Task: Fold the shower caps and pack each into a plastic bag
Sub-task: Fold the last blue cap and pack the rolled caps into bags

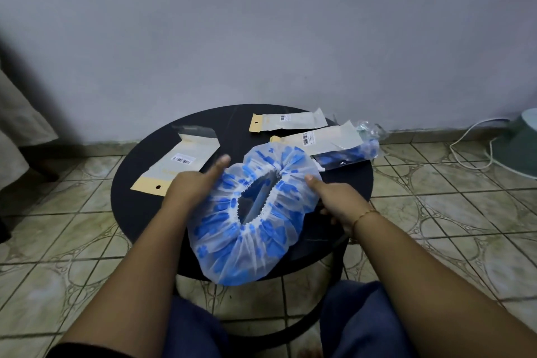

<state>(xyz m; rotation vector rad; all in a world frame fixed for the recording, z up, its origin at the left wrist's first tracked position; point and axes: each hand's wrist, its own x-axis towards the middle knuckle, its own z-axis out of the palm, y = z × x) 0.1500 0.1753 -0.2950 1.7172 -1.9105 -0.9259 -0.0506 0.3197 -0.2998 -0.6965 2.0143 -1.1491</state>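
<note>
A white shower cap with blue blotches (220, 241) is spread open above the round black table (130, 197), its elastic mouth facing up. My left hand (191, 186) holds its left edge, thumb stretched out on top. On the right edge sits my right hand (337, 197), thumb on top and fingers tucked beneath the cap. An open plastic bag with a tan header (180, 163) lies at the table's left. Two more bags (287, 122) (325, 139) lie at the back. A packed blue cap (348, 154) lies at the right edge.
The table stands on a tiled floor (436, 227) against a grey wall. A white cable (465, 148) and a pale green object (520, 145) are at the far right. Cloth (20, 125) hangs at the left. My knees in blue trousers are below the table.
</note>
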